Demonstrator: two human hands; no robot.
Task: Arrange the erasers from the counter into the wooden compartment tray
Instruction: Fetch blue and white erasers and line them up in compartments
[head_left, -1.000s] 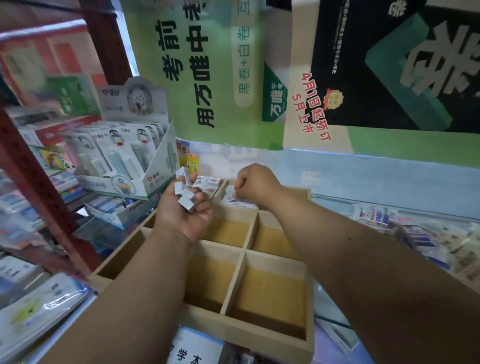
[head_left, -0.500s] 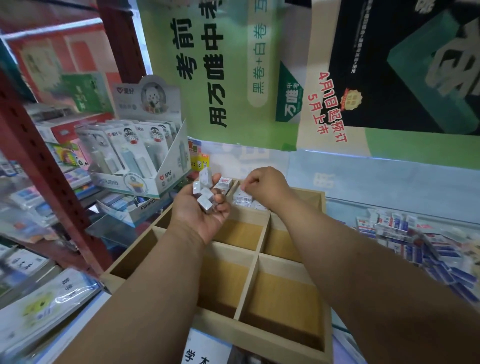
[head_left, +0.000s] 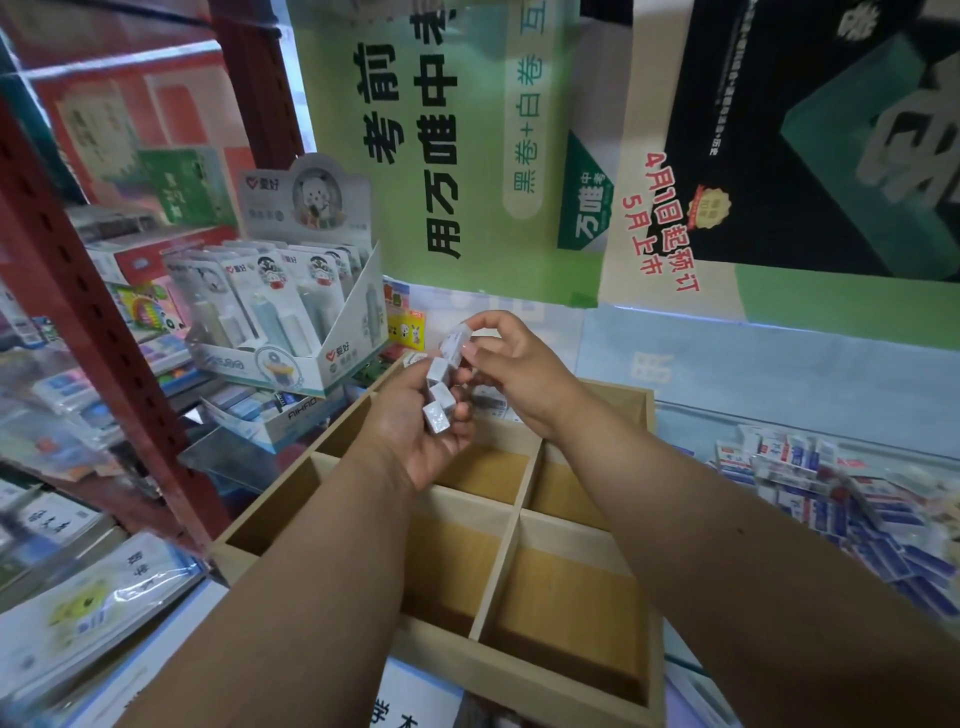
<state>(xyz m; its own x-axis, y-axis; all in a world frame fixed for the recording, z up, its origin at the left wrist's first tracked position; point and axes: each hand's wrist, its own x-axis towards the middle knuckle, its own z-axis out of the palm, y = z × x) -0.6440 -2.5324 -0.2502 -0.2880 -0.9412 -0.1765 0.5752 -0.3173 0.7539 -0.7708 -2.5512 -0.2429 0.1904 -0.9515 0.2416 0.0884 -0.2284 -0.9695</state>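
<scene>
Head view: you are cupping a small stack of wrapped erasers (head_left: 440, 395) in your left hand (head_left: 415, 436), fingers curled up around them, while your right hand (head_left: 514, 371) is pinching the topmost eraser (head_left: 456, 339) between thumb and fingertips, just above the far end of the wooden tray (head_left: 498, 558). The hands are hovering over the far row of compartments, where a few erasers (head_left: 491, 399) are already lying, partly hidden behind your right hand; the nearer compartments are showing bare wood. Judging from this, you are lifting one eraser off the stack to set it in the far compartment. To do this well, you should be keeping the left palm level so the remaining pieces are not sliding off, and peeling the top one straight up rather than dragging it sideways across its neighbours. Lower it flat beside those already in place, long edges matching, so the row is packing neatly. A large loose heap of erasers (head_left: 831, 493) is waiting on the counter (head_left: 737, 436) to your right, well apart from the tray, so much of the job appears to be remaining. A carton of boxed stationery (head_left: 291, 322) is standing near the tray's far left corner.
</scene>
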